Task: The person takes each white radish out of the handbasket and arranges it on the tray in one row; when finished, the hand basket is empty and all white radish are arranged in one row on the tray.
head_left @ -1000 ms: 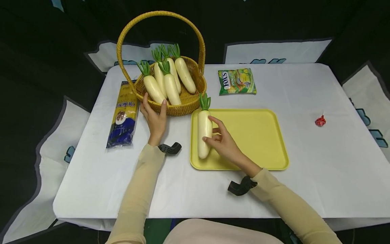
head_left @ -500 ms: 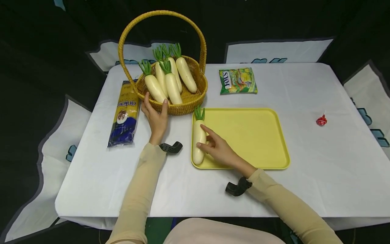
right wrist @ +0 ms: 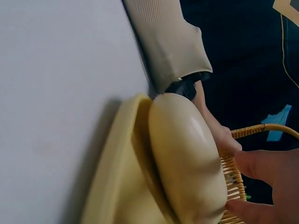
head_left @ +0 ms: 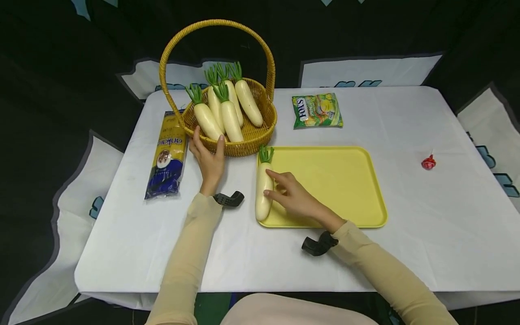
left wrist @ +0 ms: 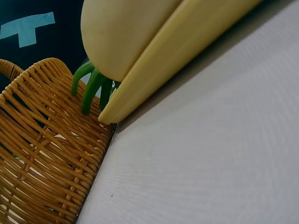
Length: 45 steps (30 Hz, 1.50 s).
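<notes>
In the head view a white radish (head_left: 263,203) with a green top lies lengthwise along the left side of the yellow tray (head_left: 325,180). My right hand (head_left: 298,196) is beside it, thumb and index finger reaching over the radish. In the right wrist view the thumb stands off the radish (right wrist: 184,144) while another fingertip meets its side. My left hand (head_left: 209,160) rests against the front of the wicker basket (head_left: 260,135), spread thumb and index fingertip at the rim. Several more white radishes (head_left: 230,119) lean inside the basket, tops up.
Left of the basket lies a yellow and blue packet (head_left: 165,155). A green Fox's candy bag (head_left: 318,111) is behind the tray, and a red-wrapped lollipop (head_left: 428,162) is at the right. The basket's tall handle (head_left: 217,23) arches up at the back.
My right hand has lowered the radish and moved it left onto the tray's left side, and its fingers have loosened. The left hand has stayed at the basket.
</notes>
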Each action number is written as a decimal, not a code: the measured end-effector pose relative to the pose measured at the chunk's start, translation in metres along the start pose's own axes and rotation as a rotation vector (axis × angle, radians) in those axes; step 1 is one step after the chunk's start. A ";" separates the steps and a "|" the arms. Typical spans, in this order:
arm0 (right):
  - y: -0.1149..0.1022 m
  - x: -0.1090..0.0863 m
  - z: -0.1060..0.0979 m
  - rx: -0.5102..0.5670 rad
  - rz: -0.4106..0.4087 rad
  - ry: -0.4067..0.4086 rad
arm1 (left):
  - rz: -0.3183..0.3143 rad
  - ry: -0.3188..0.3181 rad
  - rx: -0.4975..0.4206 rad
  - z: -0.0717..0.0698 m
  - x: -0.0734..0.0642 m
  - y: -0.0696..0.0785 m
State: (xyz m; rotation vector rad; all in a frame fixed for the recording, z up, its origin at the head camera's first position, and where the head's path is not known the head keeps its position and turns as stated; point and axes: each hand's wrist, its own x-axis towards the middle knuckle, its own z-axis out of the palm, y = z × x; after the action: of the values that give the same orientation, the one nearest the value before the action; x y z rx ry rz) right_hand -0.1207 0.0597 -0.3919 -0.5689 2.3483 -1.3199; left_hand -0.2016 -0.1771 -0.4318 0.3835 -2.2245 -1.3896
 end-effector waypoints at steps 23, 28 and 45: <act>-0.045 0.046 -0.017 -0.062 -0.218 0.314 | 0.009 0.008 0.002 -0.004 0.003 0.001; -0.068 0.070 -0.019 -0.157 -0.275 0.383 | -0.001 -0.008 0.004 -0.004 0.000 0.001; -0.059 0.166 -0.023 -0.049 -0.139 0.235 | -0.003 0.004 0.006 -0.002 -0.002 0.000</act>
State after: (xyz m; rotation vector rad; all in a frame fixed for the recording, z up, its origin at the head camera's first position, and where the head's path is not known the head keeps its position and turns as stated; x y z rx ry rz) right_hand -0.2638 -0.0384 -0.3515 -0.6326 2.5764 -1.4639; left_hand -0.1991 -0.1782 -0.4319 0.3920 -2.2260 -1.3833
